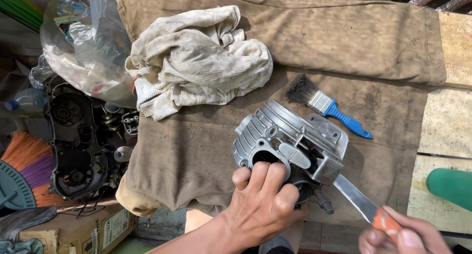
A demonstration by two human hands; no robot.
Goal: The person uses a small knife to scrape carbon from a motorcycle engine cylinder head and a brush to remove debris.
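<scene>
Near the bench's front edge, left hand [260, 205] clamped on engine cylinder [290, 141]; right hand [403, 237] gripping blade [356, 199], seemingly mid-scrape; brush [324, 105] untouched.

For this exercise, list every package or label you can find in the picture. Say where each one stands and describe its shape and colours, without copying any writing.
Cardboard box: bottom left, below the cloth-covered bench; brown, rectangular.
Label on the box: on its right side; pale rectangle with dark print.
Clear plastic bag: top left beside the crumpled rag; transparent, bulging, holding mixed items.
Plastic bottle: left edge; clear with a blue cap.
</scene>
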